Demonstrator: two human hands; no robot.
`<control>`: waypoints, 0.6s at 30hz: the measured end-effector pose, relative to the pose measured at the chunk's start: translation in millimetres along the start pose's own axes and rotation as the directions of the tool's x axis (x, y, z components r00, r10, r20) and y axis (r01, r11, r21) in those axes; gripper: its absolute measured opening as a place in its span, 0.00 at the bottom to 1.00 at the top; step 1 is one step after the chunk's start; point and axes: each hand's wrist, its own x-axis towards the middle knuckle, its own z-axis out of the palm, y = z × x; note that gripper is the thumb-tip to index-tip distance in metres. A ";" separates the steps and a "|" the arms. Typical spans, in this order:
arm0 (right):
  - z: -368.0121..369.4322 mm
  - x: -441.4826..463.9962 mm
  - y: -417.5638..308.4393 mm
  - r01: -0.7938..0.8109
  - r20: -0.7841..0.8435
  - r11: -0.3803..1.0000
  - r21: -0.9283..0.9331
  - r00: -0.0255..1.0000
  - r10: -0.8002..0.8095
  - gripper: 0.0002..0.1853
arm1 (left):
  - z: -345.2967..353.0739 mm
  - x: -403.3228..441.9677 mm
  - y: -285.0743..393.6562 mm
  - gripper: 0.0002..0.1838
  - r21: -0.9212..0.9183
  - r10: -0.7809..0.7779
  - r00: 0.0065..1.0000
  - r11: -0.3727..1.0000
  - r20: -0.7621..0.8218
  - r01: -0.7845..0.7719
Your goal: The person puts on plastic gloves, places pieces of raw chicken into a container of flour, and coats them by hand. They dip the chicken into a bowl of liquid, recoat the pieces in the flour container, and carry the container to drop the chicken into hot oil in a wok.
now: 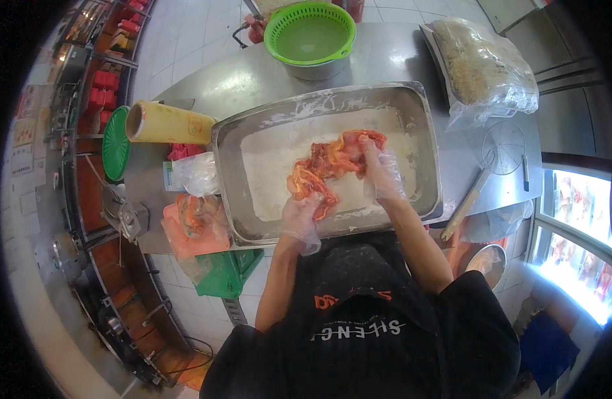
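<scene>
A piece of raw, reddish-orange marinated meat is stretched between my two hands, above a deep metal tray. Pale flour-like powder covers the tray's floor. My left hand, in a clear plastic glove, grips the meat's lower end near the tray's front wall. Higher up and to the right, my right hand, gloved too, is closed on the other end. Folds of meat hide some of the fingertips.
A green colander sits in a pot behind the tray. Back right lies a large plastic bag. A wire skimmer rests at right. Left are a film roll and a pink tray with bagged food.
</scene>
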 end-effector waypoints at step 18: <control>39.8 -33.4 -22.2 0.089 0.329 0.960 -0.264 0.944 0.004 0.20 | -23.3 11.1 20.4 0.10 -0.180 0.208 0.978 0.962 0.005 -0.203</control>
